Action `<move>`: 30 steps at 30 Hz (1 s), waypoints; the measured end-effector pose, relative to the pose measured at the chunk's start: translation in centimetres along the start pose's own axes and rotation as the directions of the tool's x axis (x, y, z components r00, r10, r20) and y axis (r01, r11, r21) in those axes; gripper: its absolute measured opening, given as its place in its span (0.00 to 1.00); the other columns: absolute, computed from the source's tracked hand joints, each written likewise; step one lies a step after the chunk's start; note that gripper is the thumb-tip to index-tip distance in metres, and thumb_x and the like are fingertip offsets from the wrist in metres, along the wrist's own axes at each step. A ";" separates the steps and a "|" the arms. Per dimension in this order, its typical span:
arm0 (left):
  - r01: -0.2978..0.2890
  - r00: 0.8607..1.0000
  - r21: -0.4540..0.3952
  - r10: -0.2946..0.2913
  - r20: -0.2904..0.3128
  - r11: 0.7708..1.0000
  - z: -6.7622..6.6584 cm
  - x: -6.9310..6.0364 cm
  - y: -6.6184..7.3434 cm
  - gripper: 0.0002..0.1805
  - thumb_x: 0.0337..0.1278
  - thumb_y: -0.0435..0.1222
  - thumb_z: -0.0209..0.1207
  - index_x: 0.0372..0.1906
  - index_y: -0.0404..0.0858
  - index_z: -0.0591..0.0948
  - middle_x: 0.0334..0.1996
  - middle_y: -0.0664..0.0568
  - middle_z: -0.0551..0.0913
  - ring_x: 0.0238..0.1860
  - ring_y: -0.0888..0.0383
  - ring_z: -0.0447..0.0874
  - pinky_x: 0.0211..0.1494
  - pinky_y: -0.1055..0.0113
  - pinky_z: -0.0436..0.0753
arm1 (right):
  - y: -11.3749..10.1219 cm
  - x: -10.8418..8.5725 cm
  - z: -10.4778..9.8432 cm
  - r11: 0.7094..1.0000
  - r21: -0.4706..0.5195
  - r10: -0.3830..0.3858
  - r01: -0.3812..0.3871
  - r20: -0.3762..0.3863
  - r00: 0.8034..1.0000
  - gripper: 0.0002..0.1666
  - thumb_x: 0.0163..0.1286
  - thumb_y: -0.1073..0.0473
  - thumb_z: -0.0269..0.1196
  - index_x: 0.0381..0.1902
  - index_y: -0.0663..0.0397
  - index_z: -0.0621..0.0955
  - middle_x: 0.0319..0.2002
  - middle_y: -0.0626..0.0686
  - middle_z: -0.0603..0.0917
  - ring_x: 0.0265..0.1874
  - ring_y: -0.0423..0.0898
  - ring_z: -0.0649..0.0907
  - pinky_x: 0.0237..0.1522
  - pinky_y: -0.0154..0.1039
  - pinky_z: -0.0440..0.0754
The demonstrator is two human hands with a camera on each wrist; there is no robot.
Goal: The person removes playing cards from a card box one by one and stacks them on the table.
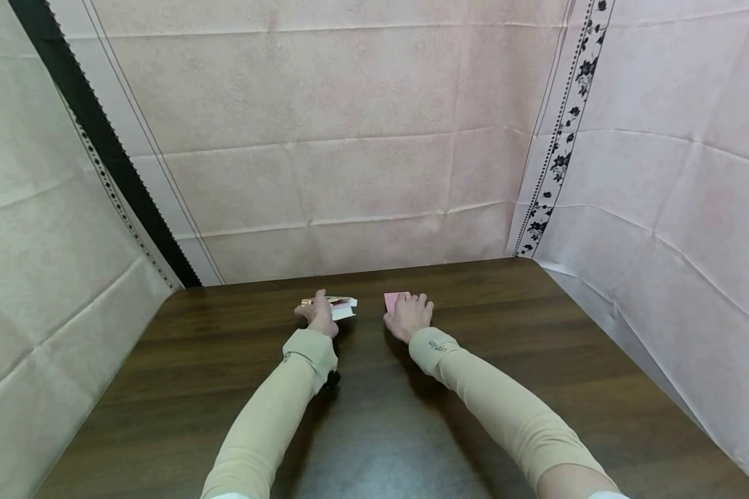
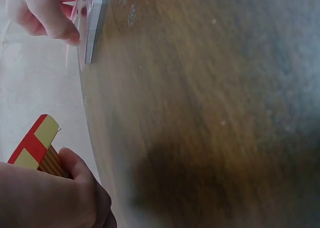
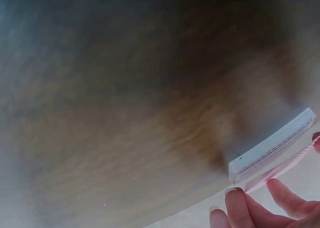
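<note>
My left hand grips a small card box, held near the table's far side. White flaps stick out on its right in the head view. Red and yellow panels of the box show in the left wrist view. To the right, my right hand is over a deck of pink-backed playing cards. In the right wrist view, its fingers pinch a pink-patterned card, tilted slightly apart from the white-edged deck. How many cards are lifted, I cannot tell.
The dark wooden table extends under both arms. Pale cloth hangs behind its far edge and along both sides. A small dark object shows beside the left sleeve's cuff.
</note>
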State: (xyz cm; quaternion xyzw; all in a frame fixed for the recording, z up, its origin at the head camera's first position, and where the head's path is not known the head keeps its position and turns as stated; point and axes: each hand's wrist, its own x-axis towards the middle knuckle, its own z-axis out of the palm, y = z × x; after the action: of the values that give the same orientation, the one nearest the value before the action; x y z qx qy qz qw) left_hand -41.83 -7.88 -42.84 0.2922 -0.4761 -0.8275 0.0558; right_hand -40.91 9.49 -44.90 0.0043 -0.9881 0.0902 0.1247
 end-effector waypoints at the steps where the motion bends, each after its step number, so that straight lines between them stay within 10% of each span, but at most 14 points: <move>1: -0.001 1.000 0.003 0.001 0.000 1.000 0.0 0.0 0.0 0.50 0.67 0.44 0.49 0.73 0.48 0.22 0.77 0.45 0.33 0.76 0.50 0.41 0.78 0.56 0.49 | 0.0 0.0 0.0 1.000 -0.005 0.003 -0.003 0.006 1.000 0.32 0.64 0.43 0.58 0.58 0.59 0.77 0.49 0.63 0.82 0.51 0.62 0.73 0.54 0.58 0.69; 30: -0.005 1.000 0.037 0.004 0.021 0.999 0.2 -0.1 0.0 0.53 0.66 0.45 0.50 0.73 0.46 0.20 0.77 0.46 0.30 0.77 0.49 0.36 0.79 0.56 0.46 | -0.3 0.0 -0.2 1.000 -0.012 0.005 -0.005 0.049 0.999 0.32 0.65 0.42 0.60 0.58 0.57 0.75 0.53 0.64 0.79 0.56 0.62 0.71 0.56 0.58 0.69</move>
State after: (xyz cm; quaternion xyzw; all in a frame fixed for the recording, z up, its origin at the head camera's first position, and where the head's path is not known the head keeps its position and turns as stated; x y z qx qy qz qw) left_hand -41.85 -7.62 -42.73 0.2832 -0.4926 -0.8215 0.0473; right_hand -40.86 9.24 -44.66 0.0033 -0.9914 0.0846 0.1002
